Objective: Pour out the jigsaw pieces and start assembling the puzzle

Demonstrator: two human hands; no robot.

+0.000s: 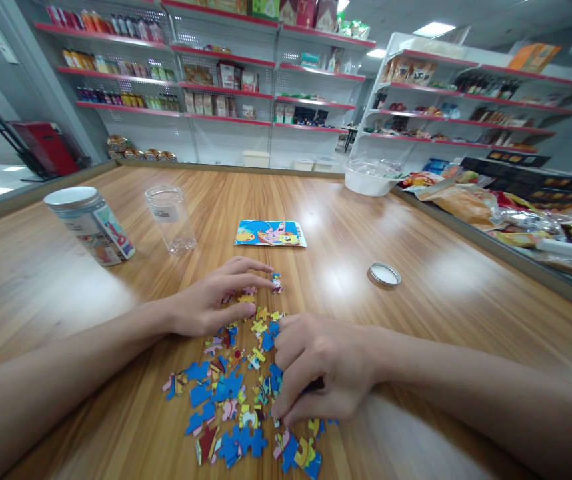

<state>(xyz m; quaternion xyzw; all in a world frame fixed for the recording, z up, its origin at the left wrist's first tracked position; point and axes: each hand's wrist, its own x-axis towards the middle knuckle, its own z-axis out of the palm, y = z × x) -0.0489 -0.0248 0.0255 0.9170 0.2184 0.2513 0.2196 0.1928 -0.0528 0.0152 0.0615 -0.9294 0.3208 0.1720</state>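
Several colourful jigsaw pieces (231,393) lie scattered on the wooden table (416,313) right in front of me. My left hand (211,300) rests flat over the far end of the pile, its fingertips touching one small piece (277,283). Over the pile's right side my right hand (321,370) is curled with its fingers pressed down among the pieces; whether it grips one is hidden. A cartoon picture card (270,233) lies flat beyond the pile.
An empty clear plastic jar (171,218) and a printed tube with a white lid (91,223) stand at the left. A round metal lid (385,273) lies at the right. A white bowl (369,179) and snack packets (471,200) sit farther right; stocked shelves (226,80) line the back.
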